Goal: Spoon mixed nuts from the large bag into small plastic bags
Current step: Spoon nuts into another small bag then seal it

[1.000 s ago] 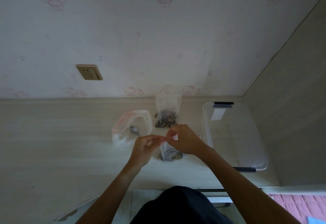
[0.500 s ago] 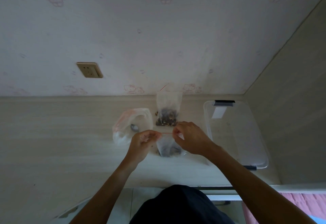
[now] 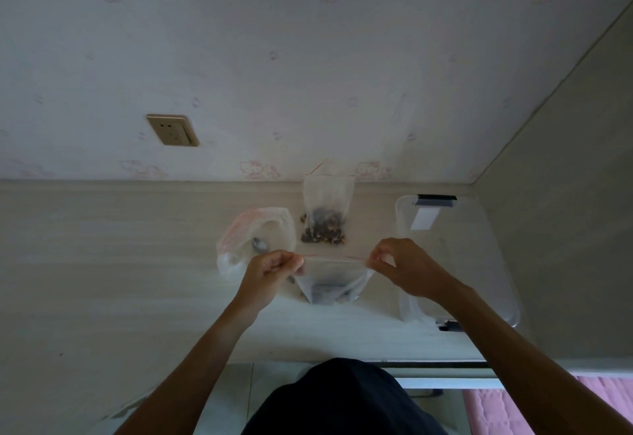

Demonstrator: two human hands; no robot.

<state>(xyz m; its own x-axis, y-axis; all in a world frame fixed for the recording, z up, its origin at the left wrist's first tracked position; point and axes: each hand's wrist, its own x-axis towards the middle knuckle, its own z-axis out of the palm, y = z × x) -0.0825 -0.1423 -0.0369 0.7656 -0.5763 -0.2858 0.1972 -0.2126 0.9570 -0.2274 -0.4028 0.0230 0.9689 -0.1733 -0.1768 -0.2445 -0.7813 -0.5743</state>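
Nearest us, our left hand (image 3: 274, 268) and right hand (image 3: 399, 265) each pinch one end of the red zip strip of a small plastic bag (image 3: 330, 284), fingers curled tight on the plastic. The strip runs left to right, pulled taut, with the bag's mouth up and its nut-filled bottom resting on the desk (image 3: 102, 263). Half a second ago our hands sat closer together over the bag; now they have drawn apart and the strip is stretched to its full width.

Left of the bag lies the large bag (image 3: 255, 236), mouth open towards us, a metal spoon (image 3: 259, 245) inside it. Right of our right hand is a clear plastic storage box (image 3: 479, 256) with dark latches and a white label, on which we can read no writing.

Farther back, a second small bag (image 3: 327, 212) of nuts stands upright by the wall, red strip on top. A beige socket (image 3: 172, 129) sits on the cartoon-cat wallpaper (image 3: 308, 57).
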